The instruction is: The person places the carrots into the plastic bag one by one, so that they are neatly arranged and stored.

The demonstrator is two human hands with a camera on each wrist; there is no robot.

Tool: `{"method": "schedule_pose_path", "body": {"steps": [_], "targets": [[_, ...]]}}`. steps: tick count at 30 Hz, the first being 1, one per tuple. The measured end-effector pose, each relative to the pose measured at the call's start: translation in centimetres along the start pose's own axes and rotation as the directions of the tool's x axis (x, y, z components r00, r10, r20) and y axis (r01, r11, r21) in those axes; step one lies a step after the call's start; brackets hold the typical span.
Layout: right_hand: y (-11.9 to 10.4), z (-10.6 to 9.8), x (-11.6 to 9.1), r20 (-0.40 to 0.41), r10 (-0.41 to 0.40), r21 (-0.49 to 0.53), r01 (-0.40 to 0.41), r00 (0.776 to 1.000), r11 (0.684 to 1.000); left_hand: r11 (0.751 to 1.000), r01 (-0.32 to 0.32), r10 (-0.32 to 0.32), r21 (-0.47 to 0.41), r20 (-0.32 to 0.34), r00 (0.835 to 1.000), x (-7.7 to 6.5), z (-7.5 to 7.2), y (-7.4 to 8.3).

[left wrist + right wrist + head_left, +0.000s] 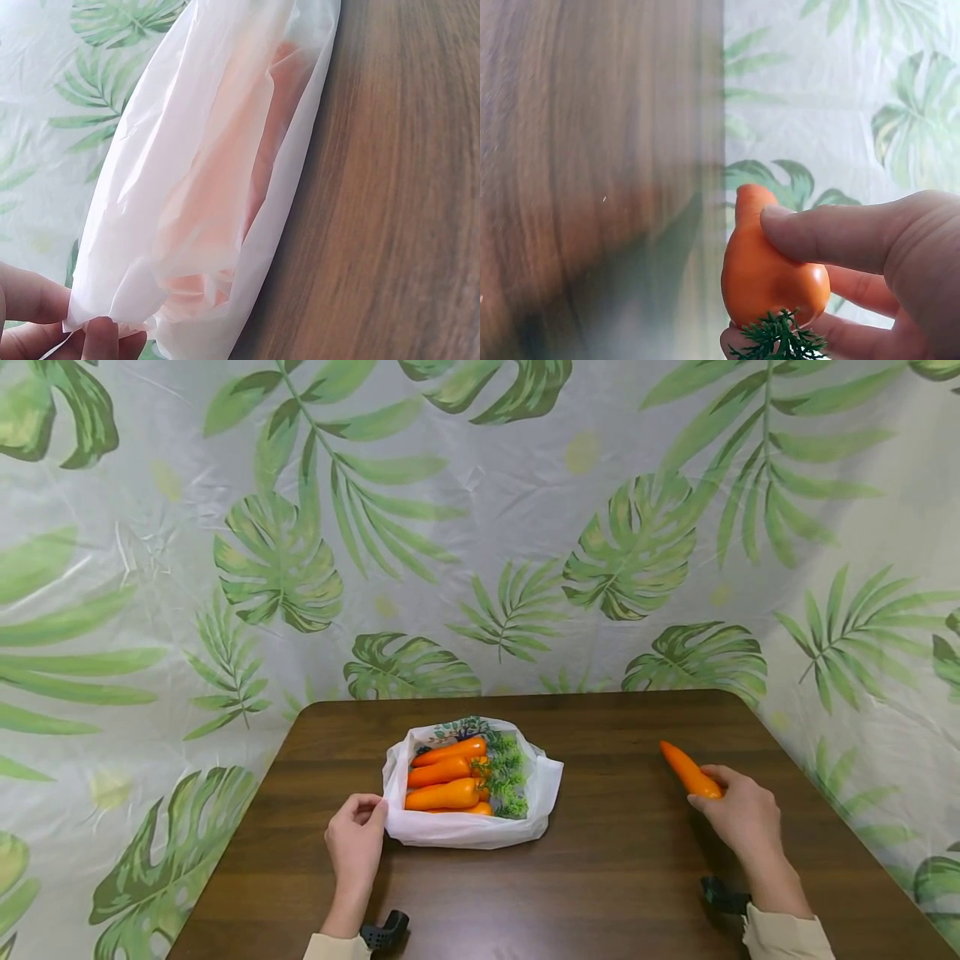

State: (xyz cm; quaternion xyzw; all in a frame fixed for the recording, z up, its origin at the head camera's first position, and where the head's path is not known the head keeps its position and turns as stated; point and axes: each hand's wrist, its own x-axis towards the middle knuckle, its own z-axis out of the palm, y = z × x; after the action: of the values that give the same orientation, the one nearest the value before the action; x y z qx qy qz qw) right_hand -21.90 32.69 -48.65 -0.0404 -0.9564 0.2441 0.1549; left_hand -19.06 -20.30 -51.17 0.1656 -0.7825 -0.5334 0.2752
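A white plastic bag (465, 831) lies open on the table, with several orange carrots (442, 795) inside, their green tops (510, 777) toward the right. My left hand (357, 837) pinches the bag's left edge; in the left wrist view the thumb and fingers (101, 337) grip the thin plastic, and carrots show faintly through it. Over the table's right side, my right hand (742, 810) holds a single carrot (684, 770) by its thick end, tip pointing away and to the left. A green tuft (780, 337) sticks out below that end in the right wrist view.
The dark wooden table (600, 877) has rounded far corners. Behind it hangs a leaf-patterned sheet (480, 527), which also runs down both sides. A dark strap (386, 931) sits at my left wrist and another (723, 896) at my right.
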Motion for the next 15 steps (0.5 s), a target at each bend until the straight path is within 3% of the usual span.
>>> {"method": "schedule_pose_path", "body": {"steps": [15], "targets": [[-2.6,0.2,1.0,-0.012,-0.044,0.038,0.045,0.999,0.998,1.0,0.012,-0.012,0.001,0.011,1.0,0.0,0.1,0.0]]}}
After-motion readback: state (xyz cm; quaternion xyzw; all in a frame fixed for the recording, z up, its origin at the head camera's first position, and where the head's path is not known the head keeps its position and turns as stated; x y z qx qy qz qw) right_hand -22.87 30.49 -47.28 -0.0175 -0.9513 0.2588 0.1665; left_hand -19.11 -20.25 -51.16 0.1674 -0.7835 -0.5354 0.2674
